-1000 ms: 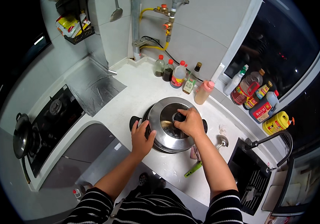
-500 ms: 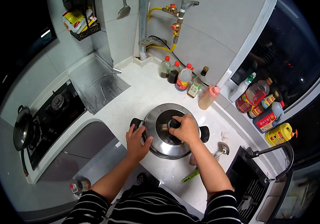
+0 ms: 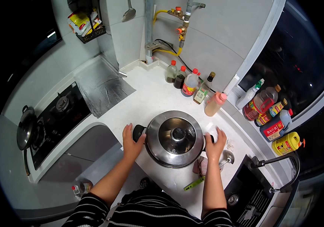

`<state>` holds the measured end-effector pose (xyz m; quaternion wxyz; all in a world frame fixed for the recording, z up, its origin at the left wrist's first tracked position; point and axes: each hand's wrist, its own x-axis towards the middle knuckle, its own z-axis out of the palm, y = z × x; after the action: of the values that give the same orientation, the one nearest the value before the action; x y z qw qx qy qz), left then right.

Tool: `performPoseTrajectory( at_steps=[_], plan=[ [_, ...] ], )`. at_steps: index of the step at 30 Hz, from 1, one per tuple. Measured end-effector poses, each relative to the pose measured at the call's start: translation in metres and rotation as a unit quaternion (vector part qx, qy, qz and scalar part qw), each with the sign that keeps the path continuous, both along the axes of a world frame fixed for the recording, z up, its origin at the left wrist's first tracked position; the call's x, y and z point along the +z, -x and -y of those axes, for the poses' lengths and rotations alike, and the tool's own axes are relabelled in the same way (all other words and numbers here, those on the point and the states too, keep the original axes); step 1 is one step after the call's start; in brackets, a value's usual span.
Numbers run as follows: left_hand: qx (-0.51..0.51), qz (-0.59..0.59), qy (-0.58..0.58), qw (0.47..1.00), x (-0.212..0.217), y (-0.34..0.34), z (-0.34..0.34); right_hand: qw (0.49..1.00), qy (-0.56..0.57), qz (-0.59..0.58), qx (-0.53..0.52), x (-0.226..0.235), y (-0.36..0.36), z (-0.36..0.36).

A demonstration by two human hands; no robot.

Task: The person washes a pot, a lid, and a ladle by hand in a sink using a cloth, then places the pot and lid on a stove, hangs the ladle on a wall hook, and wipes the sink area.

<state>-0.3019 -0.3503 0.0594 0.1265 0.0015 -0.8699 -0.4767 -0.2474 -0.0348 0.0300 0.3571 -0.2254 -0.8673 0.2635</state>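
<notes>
both hands are on the pot now. the steel pot (image 3: 174, 139) sits on the white counter (image 3: 150, 102), lid on, its black knob (image 3: 178, 134) dead centre, between the hob (image 3: 58, 113) off to the left and the sink (image 3: 250, 196) at the lower right. the left hand (image 3: 131, 140) is wrapped over the black side handle (image 3: 138, 132) on its side, fingers curled around it. the right hand (image 3: 215, 143) presses against the opposite handle, fingers spread and bent over it; that handle is mostly hidden under the palm.

this looks like a rigid, heavy piece, polished metal, probably slick on the walls and lid, so the two black handles are the sensible grip, one per hand, kept level. the lid only rests on top as far as i can tell, so a tilt could let it slide.

a row of bottles (image 3: 191, 84) stands near the back wall, a ladle (image 3: 227, 157) and a green peeler (image 3: 194, 184) lie just beside the pot's right side.
</notes>
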Motion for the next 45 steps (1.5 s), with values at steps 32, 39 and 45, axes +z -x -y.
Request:
performPoseTrajectory(
  at_steps=[32, 39, 45],
  plan=[
    [0.161, 0.085, -0.351, 0.918, 0.131, 0.134, 0.375, 0.764, 0.604, -0.019, 0.226, 0.102, 0.227, 0.377],
    [0.26, -0.028, -0.378, 0.888, 0.161, 0.195, 0.539, 0.715, 0.608, 0.054, 0.341, 0.142, 0.336, 0.542],
    [0.32, -0.03, -0.399, 0.859, 0.15, 0.218, 0.621, 0.697, 0.569, 0.095, 0.426, 0.139, 0.409, 0.631]
  ],
)
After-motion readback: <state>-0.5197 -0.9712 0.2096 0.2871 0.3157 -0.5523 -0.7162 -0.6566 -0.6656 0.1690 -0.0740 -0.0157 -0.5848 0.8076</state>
